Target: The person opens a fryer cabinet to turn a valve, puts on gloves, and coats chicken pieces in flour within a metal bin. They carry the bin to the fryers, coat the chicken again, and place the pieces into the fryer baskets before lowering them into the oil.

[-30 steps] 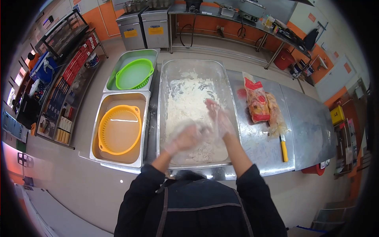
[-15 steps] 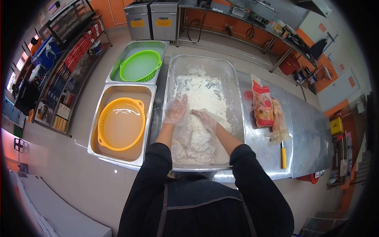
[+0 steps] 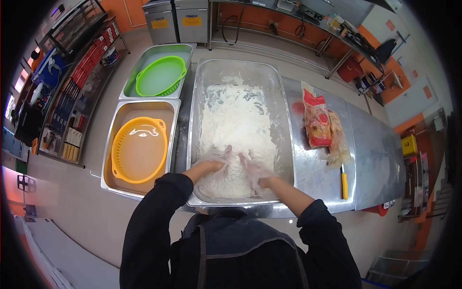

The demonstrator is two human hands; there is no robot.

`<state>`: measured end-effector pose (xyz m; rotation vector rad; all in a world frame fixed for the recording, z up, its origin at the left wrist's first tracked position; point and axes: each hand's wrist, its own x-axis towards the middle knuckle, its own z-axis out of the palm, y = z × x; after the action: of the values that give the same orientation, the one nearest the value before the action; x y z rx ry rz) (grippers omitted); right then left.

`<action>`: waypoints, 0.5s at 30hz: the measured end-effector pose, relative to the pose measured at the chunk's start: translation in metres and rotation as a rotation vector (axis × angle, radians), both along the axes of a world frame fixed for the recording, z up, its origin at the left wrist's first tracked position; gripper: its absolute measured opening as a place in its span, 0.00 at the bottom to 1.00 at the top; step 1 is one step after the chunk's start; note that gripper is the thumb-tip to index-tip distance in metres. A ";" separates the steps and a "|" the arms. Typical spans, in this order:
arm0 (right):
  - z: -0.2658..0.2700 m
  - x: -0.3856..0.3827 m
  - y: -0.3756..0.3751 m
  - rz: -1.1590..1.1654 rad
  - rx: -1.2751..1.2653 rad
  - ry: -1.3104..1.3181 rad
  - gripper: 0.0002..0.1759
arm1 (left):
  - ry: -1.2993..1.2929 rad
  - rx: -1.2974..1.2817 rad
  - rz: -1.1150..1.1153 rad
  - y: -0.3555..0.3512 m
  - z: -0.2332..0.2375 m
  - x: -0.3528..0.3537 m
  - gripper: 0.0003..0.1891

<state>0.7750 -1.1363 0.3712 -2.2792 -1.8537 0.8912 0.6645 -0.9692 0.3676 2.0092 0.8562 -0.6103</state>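
Note:
A deep steel pan holds a bed of white flour. Both my hands wear clear plastic gloves dusted with flour. My left hand is in the near half of the pan, fingers stretched forward and inward and partly sunk in the flour. Opposite it, my right hand lies slanted against the flour with its fingers extended. Between the two hands rises a lumpy floury heap; whatever lies under its coating cannot be made out. Neither hand visibly grips anything.
Left of the pan, an orange basket sits in cloudy liquid in one steel tub, and a green basket in another. On the steel table to the right lie a red-printed plastic bag and a yellow-handled knife.
My hands have come down and nearer to me, from above the floury lumps into the flour on either side. The lumps seen before now look more buried. The view has shifted slightly.

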 end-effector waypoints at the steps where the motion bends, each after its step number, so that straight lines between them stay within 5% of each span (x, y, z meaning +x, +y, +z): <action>1: 0.003 -0.007 0.006 -0.012 -0.050 0.013 0.37 | 0.018 -0.026 -0.048 -0.002 -0.006 -0.003 0.34; 5: -0.017 -0.003 0.022 -0.310 -0.010 0.290 0.37 | -0.036 -0.323 0.307 -0.010 -0.062 0.007 0.34; 8: 0.031 0.001 0.025 -0.557 -0.011 0.414 0.29 | -0.098 -0.381 0.485 -0.019 -0.009 0.011 0.33; 11: 0.041 0.018 0.016 -0.722 0.317 0.960 0.23 | -0.603 -0.651 0.322 -0.011 -0.004 -0.007 0.30; 13: 0.058 0.019 0.013 -0.547 0.341 0.626 0.21 | -0.582 -0.903 0.442 -0.002 -0.004 -0.012 0.28; 15: 0.083 0.018 0.012 -0.259 0.271 0.284 0.21 | -0.587 -0.727 0.312 0.006 -0.001 -0.022 0.26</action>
<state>0.7931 -1.1247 0.4545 -2.0439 -1.4257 0.8165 0.6425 -0.9635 0.3662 1.2447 0.4687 -0.0957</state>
